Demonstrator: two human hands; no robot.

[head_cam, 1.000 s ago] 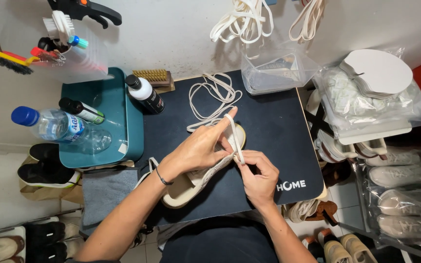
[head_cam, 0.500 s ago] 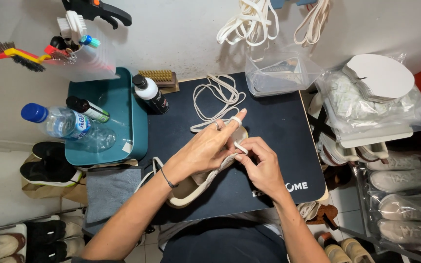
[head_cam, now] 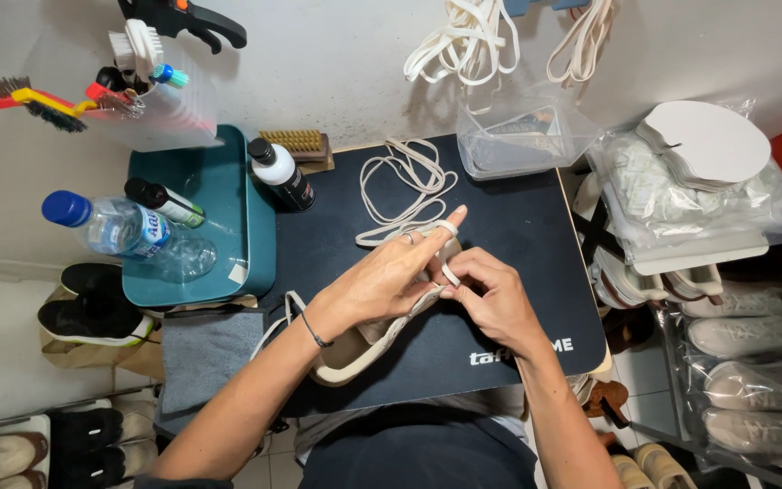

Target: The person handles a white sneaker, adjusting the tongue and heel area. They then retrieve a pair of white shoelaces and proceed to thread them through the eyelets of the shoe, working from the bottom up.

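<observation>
A beige shoe (head_cam: 352, 351) lies on the dark desk mat (head_cam: 509, 235), its toe pointing up and right. My left hand (head_cam: 382, 276) rests over the shoe's front with a white lace looped around the raised fingers. Close against it, my right hand (head_cam: 491, 294) pinches the same white lace (head_cam: 450, 272) beside the shoe's eyelets. A loose coil of white laces (head_cam: 405, 186) lies on the mat just beyond my fingers.
A teal tray (head_cam: 228, 195) at left holds a water bottle (head_cam: 124, 231) and a small dark bottle (head_cam: 166, 203); a black-capped bottle (head_cam: 281, 174) and wooden brush (head_cam: 299, 145) stand beside it. A clear tub (head_cam: 518, 136) sits at the back. Bagged shoes (head_cam: 753, 335) fill the right.
The shoe and both hands have shifted slightly toward the upper right. My left fingers have spread and lifted with the lace looped over them, while my right hand closed in on the lace.
</observation>
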